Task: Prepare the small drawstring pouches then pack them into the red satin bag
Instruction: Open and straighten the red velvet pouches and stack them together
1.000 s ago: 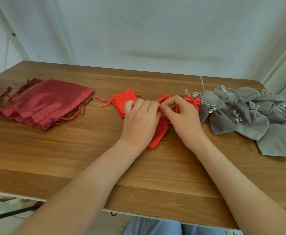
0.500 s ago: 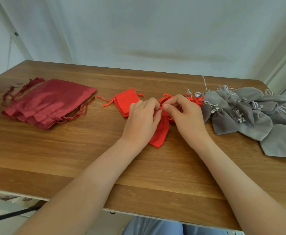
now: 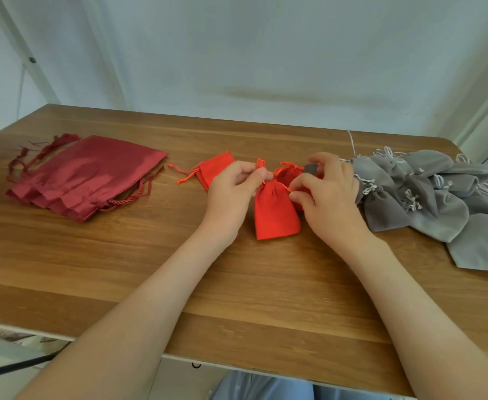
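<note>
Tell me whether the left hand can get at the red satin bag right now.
Probably yes. The left hand pinches the cord of the red pouch, so it must let go first; bare table lies between it and the red satin bag.

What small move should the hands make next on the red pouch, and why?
Probably draw the hands apart to cinch the neck fully. The left hand pinches one cord loop and the right hand the other, either side of the red pouch, whose neck looks gathered but perhaps not tight.

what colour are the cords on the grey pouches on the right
Whitish cords on the grey pouches; the head view shows them best.
</note>
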Demonstrator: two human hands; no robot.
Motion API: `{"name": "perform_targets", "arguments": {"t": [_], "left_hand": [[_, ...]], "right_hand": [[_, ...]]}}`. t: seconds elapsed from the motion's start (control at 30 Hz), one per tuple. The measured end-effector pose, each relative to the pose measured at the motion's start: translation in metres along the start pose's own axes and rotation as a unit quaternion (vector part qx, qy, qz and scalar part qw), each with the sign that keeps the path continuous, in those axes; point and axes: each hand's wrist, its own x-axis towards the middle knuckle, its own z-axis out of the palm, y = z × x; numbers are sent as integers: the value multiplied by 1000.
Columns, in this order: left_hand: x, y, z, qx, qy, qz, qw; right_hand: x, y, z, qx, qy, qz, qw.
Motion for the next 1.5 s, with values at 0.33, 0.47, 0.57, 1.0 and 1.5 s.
{"name": "perform_targets", "arguments": {"t": [0.33, 0.47, 0.57, 1.0, 1.5], "left_hand": [[-5, 15, -1, -156, -93, -99, 978], [-3, 3, -1, -63, -19, -35, 997], [-2, -6, -1, 77, 9, 44, 996], [-7, -4, 3, 185, -7, 78, 980], [-9, -3, 4, 134, -85, 80, 984]], "right_hand": [[5, -11, -16, 361, -51, 154, 918], [5, -15, -17, 539, -90, 206, 812], [4, -18, -9, 571, -109, 186, 793], [0, -23, 11, 378, -8, 83, 922], [-3, -22, 7, 332, 33, 63, 940]]}}
